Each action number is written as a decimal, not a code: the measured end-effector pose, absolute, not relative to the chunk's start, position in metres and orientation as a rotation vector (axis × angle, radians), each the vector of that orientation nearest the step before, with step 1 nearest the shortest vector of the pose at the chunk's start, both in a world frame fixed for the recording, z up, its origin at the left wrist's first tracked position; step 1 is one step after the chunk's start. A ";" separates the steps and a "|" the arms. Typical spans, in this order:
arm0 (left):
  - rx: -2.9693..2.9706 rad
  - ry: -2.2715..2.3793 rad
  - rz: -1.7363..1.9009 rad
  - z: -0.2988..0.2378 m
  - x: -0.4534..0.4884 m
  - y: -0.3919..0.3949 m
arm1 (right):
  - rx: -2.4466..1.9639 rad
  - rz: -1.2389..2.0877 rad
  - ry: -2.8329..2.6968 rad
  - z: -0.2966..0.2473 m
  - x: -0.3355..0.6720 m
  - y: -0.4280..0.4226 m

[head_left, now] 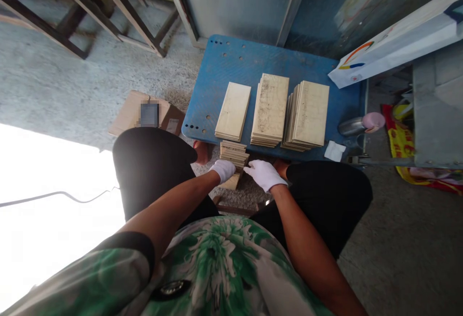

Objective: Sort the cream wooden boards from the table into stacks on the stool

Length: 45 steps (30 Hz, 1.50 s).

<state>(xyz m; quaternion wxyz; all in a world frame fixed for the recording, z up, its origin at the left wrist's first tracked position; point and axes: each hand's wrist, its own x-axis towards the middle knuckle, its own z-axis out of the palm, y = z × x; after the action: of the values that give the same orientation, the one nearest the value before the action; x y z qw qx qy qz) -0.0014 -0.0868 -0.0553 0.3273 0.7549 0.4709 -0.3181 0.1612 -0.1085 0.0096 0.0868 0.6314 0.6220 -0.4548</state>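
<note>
Before the near edge of a blue table [202,99], a white-gloved left hand [223,171] touches a loose stack of thin boards [233,148] (grip hidden). The half-curled right hand [265,174] is just beside; I cannot tell if it holds anything. Three neater piles [271,106] stand on the table.

Left hand [223,171] at loose boards [233,152], right hand [265,174] just beside; board stacks [270,106] on blue table [224,67]

single head cam: looks fwd & steeply down, shirt [213,267] v. close at btm, blue tbl [213,75] farther off.
</note>
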 end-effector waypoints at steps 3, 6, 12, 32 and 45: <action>1.982 1.236 -0.814 -0.045 0.001 -0.088 | 1.884 -1.350 1.840 0.011 0.160 -0.107; 1.976 1.252 -0.752 -0.031 0.002 -0.086 | 1.897 -1.342 1.828 0.011 0.159 -0.106; 1.942 1.402 -0.627 -0.014 -0.001 -0.067 | 1.930 -1.355 1.823 0.005 0.157 -0.108; 1.680 2.056 -0.210 -0.029 0.009 0.042 | 1.901 -1.543 1.713 0.018 0.139 -0.113; 1.515 2.101 -0.293 -0.047 0.029 0.061 | 1.932 -1.620 1.639 0.018 0.133 -0.112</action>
<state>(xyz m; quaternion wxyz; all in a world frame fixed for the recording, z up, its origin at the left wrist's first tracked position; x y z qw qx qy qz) 0.0287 0.0610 -0.0468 0.2644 0.5606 0.7772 -0.1083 0.1328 -0.1125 0.0182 0.0672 0.6409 0.5438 -0.5376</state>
